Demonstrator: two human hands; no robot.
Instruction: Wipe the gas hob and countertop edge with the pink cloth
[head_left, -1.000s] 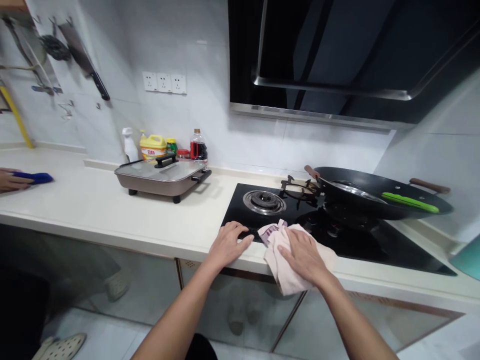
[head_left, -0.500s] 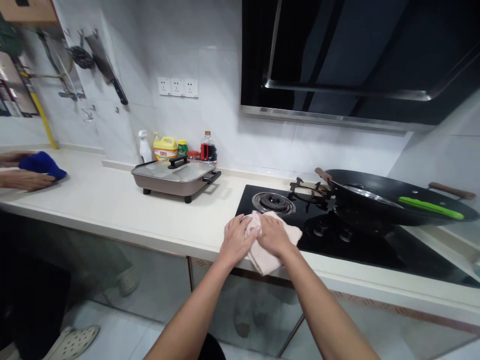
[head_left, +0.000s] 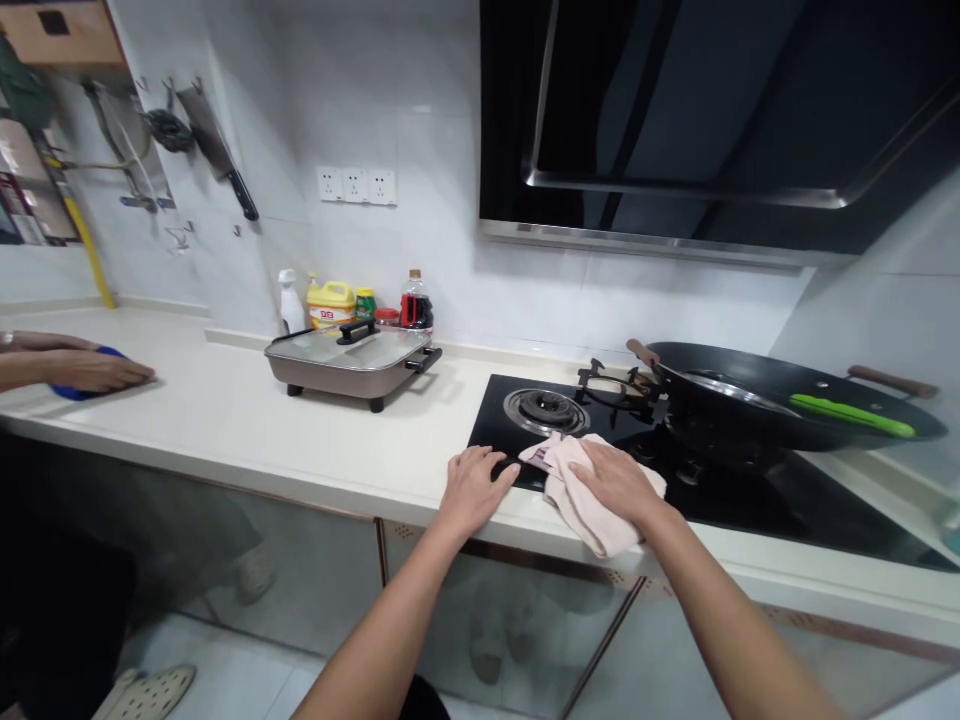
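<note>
Pink cloth [head_left: 598, 525] lies across the stove [head_left: 787, 505]'s near edge; left of it, the left hand [head_left: 474, 490] is loosely spread, empty; the right hand [head_left: 615, 482], fairly open, covers it. Dragged right, it could snag a knob [head_left: 689, 472]. Far left, a bottle [head_left: 418, 306] contains dark liquid; right, a wok [head_left: 757, 363] holds a green handle [head_left: 853, 415].

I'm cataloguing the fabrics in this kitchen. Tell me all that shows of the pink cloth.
The pink cloth is pale, soft-looking fabric with purple markings at its far left corner. It lies crumpled in loose folds across the front edge of the black cooktop and onto the white counter. The right hand lies on top, hiding part of it.
</note>
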